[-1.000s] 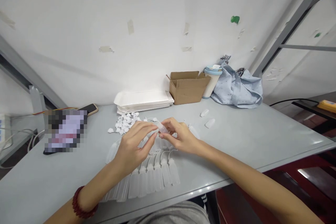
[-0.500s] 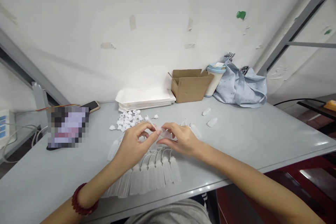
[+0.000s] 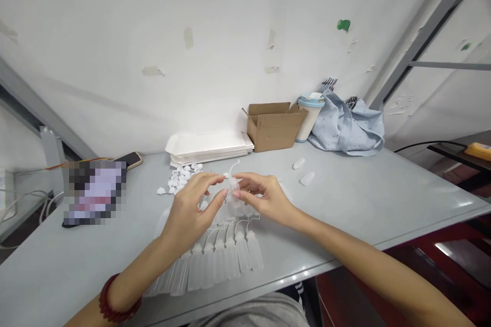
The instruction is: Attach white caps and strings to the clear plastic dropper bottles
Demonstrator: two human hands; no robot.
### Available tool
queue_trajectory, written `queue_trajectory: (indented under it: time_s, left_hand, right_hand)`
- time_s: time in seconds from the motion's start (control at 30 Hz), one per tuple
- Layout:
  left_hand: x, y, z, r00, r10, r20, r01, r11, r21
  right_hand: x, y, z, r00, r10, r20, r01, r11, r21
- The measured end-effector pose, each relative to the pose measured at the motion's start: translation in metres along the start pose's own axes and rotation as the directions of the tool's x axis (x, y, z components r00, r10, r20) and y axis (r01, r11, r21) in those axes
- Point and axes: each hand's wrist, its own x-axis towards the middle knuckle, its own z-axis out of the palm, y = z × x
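Between my hands a translucent bottle stands upright, a thin curved tube rising from its top. My right hand pinches the bottle from the right. My left hand is at its left, thumb and forefinger apart near the neck, with a narrow gap to the bottle. Below my hands lies a row of translucent bottles with bent thin tubes. Behind my left hand is a pile of small white caps. Other bottles are partly hidden under my hands.
Two small clear pieces, a near one and a far one, lie right of my hands. Along the wall are flat white boxes, a cardboard box, a lidded cup and a blue cloth bag. A blurred-out phone is at left.
The bottle has turned from tilted to upright, its tube now pointing up. My left fingers have parted from it. The view has shifted slightly.
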Motion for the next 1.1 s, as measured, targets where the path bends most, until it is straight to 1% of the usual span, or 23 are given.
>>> queue_trajectory:
  time_s: [0.03, 0.1, 0.17, 0.2, 0.3, 0.4, 0.5, 0.57, 0.6, 0.63, 0.67, 0.7, 0.77, 0.8, 0.87, 0.9, 0.97, 1.1]
  left_hand:
    - [0.001, 0.000, -0.001, 0.996, 0.084, 0.022, -0.086, 0.994, 0.062]
    - [0.005, 0.002, -0.001, 0.971, 0.207, 0.119, -0.225, 0.960, 0.169]
    - [0.010, 0.003, -0.001, 0.946, 0.247, 0.208, -0.296, 0.922, 0.251]
    - [0.012, 0.003, 0.000, 0.940, 0.254, 0.228, -0.314, 0.907, 0.282]
    - [0.019, 0.005, 0.003, 0.936, 0.265, 0.234, -0.332, 0.884, 0.330]
    - [0.025, 0.008, 0.005, 0.942, 0.254, 0.218, -0.320, 0.877, 0.359]
    - [0.031, 0.010, 0.006, 0.940, 0.258, 0.223, -0.325, 0.876, 0.356]
    - [0.032, 0.013, 0.007, 0.940, 0.252, 0.229, -0.319, 0.888, 0.330]
    - [0.031, 0.015, 0.007, 0.941, 0.245, 0.234, -0.312, 0.898, 0.311]
    - [0.029, 0.018, 0.008, 0.940, 0.238, 0.244, -0.304, 0.909, 0.285]
    - [0.025, 0.020, 0.009, 0.936, 0.234, 0.264, -0.301, 0.920, 0.250]
    - [0.020, 0.023, 0.011, 0.926, 0.235, 0.296, -0.302, 0.931, 0.207]
    - [0.007, 0.029, 0.017, 0.890, 0.247, 0.384, -0.308, 0.946, 0.104]
    - [0.001, 0.031, 0.020, 0.871, 0.250, 0.424, -0.304, 0.951, 0.064]
    - [-0.012, 0.034, 0.027, 0.847, 0.253, 0.468, -0.298, 0.954, 0.024]
    - [-0.016, 0.034, 0.030, 0.839, 0.249, 0.484, -0.295, 0.955, 0.020]
    - [-0.022, 0.034, 0.035, 0.829, 0.233, 0.509, -0.291, 0.956, 0.036]
    - [-0.022, 0.034, 0.040, 0.801, 0.184, 0.570, -0.293, 0.950, 0.105]
  right_hand:
    - [0.001, 0.002, -0.001, 0.999, 0.042, -0.008, -0.042, 0.998, 0.044]
    - [0.004, 0.005, -0.002, 0.995, 0.097, -0.028, -0.093, 0.988, 0.125]
    - [0.006, 0.007, -0.004, 0.991, 0.121, -0.052, -0.111, 0.979, 0.170]
    - [0.006, 0.007, -0.005, 0.990, 0.125, -0.063, -0.113, 0.978, 0.177]
    - [0.008, 0.006, -0.008, 0.986, 0.138, -0.090, -0.121, 0.977, 0.175]
    - [0.009, 0.003, -0.012, 0.983, 0.157, -0.093, -0.133, 0.965, 0.226]
    - [0.011, 0.001, -0.018, 0.986, 0.162, -0.045, -0.144, 0.951, 0.275]
    - [0.013, 0.002, -0.024, 0.991, 0.132, 0.021, -0.133, 0.952, 0.278]
    - [0.015, 0.003, -0.028, 0.993, 0.109, 0.035, -0.114, 0.955, 0.275]
    - [0.018, 0.004, -0.033, 0.996, 0.086, 0.018, -0.088, 0.959, 0.269]
    - [0.021, 0.006, -0.039, 0.997, 0.067, -0.033, -0.056, 0.964, 0.260]
    - [0.024, 0.009, -0.046, 0.992, 0.055, -0.114, -0.026, 0.970, 0.242]
    - [0.031, 0.015, -0.060, 0.950, 0.043, -0.309, 0.016, 0.982, 0.187]
    - [0.035, 0.019, -0.067, 0.924, 0.043, -0.380, 0.019, 0.987, 0.159]
    - [0.041, 0.026, -0.080, 0.884, 0.043, -0.465, 0.010, 0.994, 0.112]
    - [0.043, 0.030, -0.085, 0.871, 0.042, -0.489, 0.001, 0.996, 0.087]
    - [0.045, 0.036, -0.091, 0.861, 0.032, -0.507, -0.015, 0.999, 0.037]
    - [0.045, 0.041, -0.092, 0.885, 0.007, -0.466, -0.042, 0.997, -0.064]
